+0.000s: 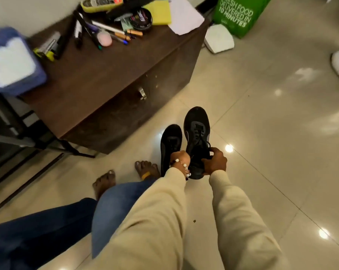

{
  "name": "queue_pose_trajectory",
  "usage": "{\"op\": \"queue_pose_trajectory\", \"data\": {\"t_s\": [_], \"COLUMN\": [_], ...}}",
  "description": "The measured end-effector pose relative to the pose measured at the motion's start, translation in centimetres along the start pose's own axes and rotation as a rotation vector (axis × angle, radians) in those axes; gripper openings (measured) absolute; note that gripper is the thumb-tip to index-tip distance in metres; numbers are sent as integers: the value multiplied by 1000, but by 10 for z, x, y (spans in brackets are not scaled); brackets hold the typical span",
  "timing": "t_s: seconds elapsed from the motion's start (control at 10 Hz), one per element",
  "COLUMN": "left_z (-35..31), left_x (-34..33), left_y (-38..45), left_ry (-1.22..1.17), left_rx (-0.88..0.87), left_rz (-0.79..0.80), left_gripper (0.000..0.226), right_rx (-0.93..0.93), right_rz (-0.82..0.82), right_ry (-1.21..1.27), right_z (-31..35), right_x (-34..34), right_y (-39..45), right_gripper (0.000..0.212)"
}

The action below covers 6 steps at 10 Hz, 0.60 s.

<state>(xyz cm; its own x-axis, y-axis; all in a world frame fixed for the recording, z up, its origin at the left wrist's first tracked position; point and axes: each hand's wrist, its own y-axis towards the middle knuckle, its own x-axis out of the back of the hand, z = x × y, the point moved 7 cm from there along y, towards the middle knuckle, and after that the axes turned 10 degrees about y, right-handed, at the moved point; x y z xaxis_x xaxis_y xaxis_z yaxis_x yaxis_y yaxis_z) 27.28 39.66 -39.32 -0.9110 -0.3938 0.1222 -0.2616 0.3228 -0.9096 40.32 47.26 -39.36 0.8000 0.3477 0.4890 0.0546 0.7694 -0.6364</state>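
A glossy beige tiled floor (262, 123) runs beside a dark brown wooden counter (106, 84) strewn with pens (98, 32). The right hand (215, 162) grips the heel of a black lace-up sneaker (197, 129), just beside a second black sneaker (170, 141); the fingers of the left hand (180, 158) are hidden between them, its grasp unclear

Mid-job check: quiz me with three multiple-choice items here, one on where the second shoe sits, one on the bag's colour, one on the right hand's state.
1. The other black shoe lies: A on the cabinet; B on the floor, left of the held shoe; C on a foot.
2. The bag is: A red; B green; C blue.
3. The right hand is: A open and idle; B flat on the floor; C gripping the held shoe.
Answers: B, it rests on the tiles beside the held one; B, green with white lettering; C, its fingers curl round the shoe's opening.
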Motion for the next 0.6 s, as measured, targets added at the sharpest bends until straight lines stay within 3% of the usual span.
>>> {"op": "queue_pose_trajectory", "data": {"t_s": [0.2, 0.4, 0.6], "left_z": [70, 100, 90], "left_x": [-41, -56, -53], "left_y": [98, 114, 118], "left_ry": [-260, -176, -178], "left_rx": [304, 306, 231], "left_rz": [-37, 21, 37], "left_gripper": [43, 41, 33], "right_rx": [-131, -162, -207], "right_rz": [-14, 8, -25], "right_ry": [-85, -184, -104], "right_z": [-73, -116, -127], "right_x": [-29, -57, -56], "right_y": [69, 84, 63], "right_gripper": [54, 54, 45]}}
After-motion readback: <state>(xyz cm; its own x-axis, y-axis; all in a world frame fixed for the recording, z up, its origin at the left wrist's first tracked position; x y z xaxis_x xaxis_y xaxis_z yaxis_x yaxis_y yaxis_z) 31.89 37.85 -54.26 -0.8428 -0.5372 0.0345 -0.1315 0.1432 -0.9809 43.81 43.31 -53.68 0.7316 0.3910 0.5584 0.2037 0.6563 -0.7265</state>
